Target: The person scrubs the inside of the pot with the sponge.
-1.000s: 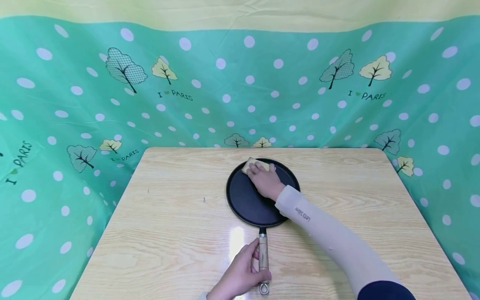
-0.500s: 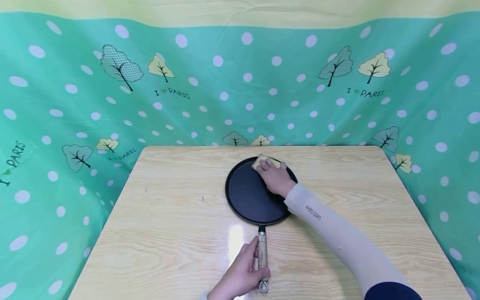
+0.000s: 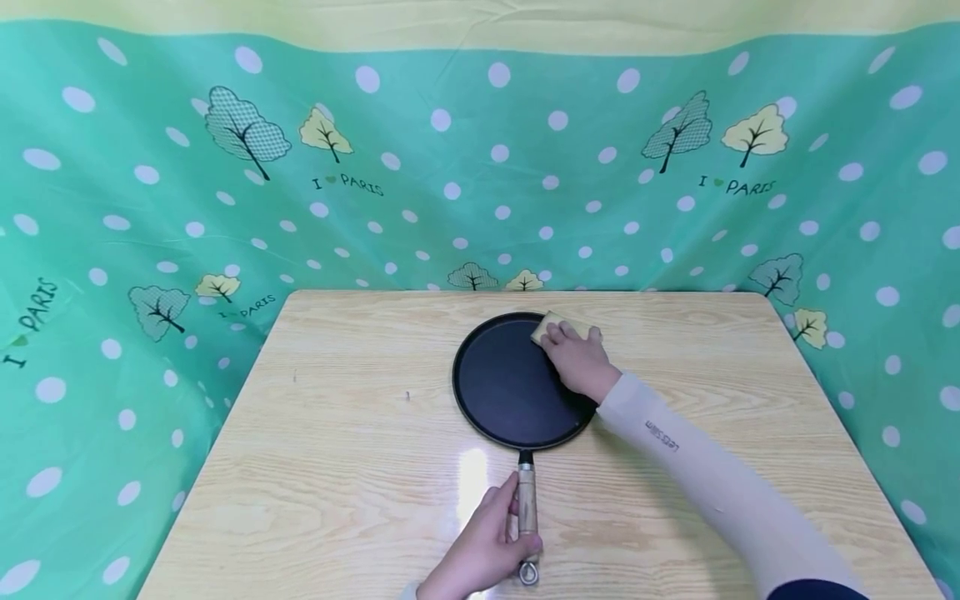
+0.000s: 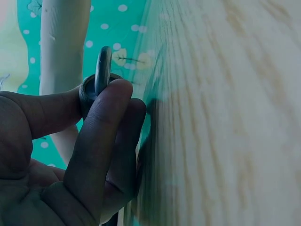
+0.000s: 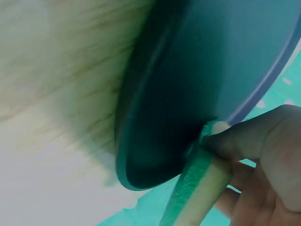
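Observation:
A round black frying pan (image 3: pixel 513 383) lies on the wooden table with its handle (image 3: pixel 527 500) toward the person. My left hand (image 3: pixel 483 542) grips that wooden handle between thumb and fingers; in the left wrist view the fingers curl around its end, beside the metal hanging ring (image 4: pixel 103 68). At the pan's far right rim, my right hand (image 3: pixel 577 358) holds a yellow sponge (image 3: pixel 566 325). The right wrist view shows the sponge's green scouring side (image 5: pixel 190 181) facing the pan, right at the rim, with the thumb and fingers of that hand pinching it.
The light wooden table (image 3: pixel 337 467) extends around the pan on every side. Behind it and at both sides hangs a green polka-dot curtain (image 3: pixel 420 167) with printed trees. The right forearm, in a pale sleeve (image 3: pixel 705 467), reaches across the table's right half.
My right hand has slid the sponge to the right along the pan's far edge, from near its top to the upper right rim. The left hand keeps its hold on the handle.

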{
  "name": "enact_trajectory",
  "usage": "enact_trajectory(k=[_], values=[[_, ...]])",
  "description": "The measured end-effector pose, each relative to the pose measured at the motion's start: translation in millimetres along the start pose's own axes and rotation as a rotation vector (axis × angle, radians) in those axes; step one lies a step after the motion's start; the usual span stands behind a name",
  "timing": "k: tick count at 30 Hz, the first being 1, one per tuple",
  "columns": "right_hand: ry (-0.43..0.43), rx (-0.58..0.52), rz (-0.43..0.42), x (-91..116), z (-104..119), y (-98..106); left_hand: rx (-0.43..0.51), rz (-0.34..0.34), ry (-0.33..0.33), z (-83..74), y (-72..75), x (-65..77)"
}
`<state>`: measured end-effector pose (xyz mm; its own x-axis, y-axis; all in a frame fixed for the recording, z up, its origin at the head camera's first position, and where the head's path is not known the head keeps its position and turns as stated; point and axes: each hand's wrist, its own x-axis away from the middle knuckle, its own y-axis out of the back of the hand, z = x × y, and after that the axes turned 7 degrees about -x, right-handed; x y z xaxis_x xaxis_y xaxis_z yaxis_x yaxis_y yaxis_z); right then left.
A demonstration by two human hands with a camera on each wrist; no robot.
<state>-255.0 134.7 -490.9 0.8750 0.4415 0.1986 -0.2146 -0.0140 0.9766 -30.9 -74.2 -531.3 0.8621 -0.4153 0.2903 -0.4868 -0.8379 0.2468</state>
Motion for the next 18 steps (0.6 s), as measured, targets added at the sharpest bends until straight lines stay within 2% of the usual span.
enact_trajectory(k=[8, 18], values=[[-0.042, 0.066, 0.017, 23, -8, -1, -0.015, 0.001, -0.001, -2.1, 0.2, 0.3], [-0.015, 0.159, 0.019, 50, -11, 3, -0.051, -0.017, -0.026, -0.5, 0.5, 0.5]])
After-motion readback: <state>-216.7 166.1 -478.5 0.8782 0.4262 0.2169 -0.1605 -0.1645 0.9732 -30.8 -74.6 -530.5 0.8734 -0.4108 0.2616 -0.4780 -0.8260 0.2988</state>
